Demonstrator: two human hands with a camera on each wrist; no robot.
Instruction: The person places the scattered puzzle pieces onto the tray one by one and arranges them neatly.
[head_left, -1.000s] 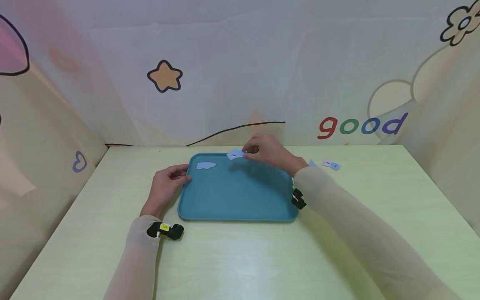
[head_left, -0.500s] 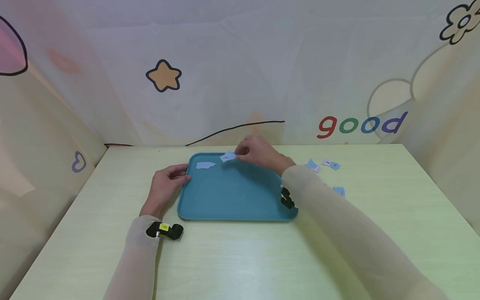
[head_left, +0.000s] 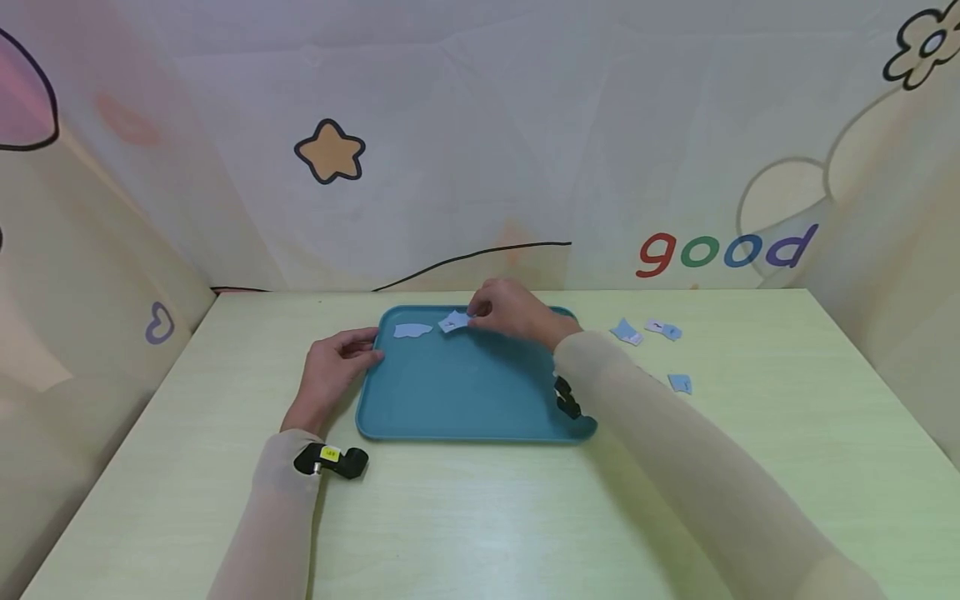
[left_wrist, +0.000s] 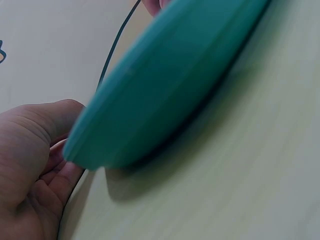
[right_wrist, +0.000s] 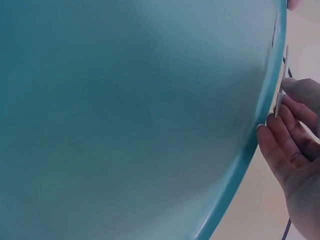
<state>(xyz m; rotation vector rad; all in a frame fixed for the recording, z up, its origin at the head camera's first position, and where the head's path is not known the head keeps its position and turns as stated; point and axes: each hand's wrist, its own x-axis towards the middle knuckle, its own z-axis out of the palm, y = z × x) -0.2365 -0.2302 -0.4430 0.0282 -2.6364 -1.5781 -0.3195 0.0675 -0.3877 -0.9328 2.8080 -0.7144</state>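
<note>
A blue tray [head_left: 472, 392] lies on the table, with my left hand [head_left: 333, 371] holding its left rim. In the left wrist view, the left thumb [left_wrist: 55, 115] meets the rim [left_wrist: 125, 85], with curled fingers below. Over the tray's back edge, my right hand [head_left: 513, 312] pinches a torn piece of paper [head_left: 453, 322], light blue with a dark mark. The right wrist view shows that piece [right_wrist: 281, 92] edge-on between thumb and fingers, above the rim. Another torn pale piece [head_left: 412, 331] lies in the tray's back left corner.
Right of the tray, several torn paper pieces lie on the table: one [head_left: 626, 331] near the tray, a pair [head_left: 663, 329] farther right, and one [head_left: 680, 383] nearer the front. A printed curtain [head_left: 450, 167] stands behind the table.
My right hand has moved left along the tray's back edge with the paper piece, then slightly lower. The right sleeve now uncovers the pieces at the right. My left hand stays put.
</note>
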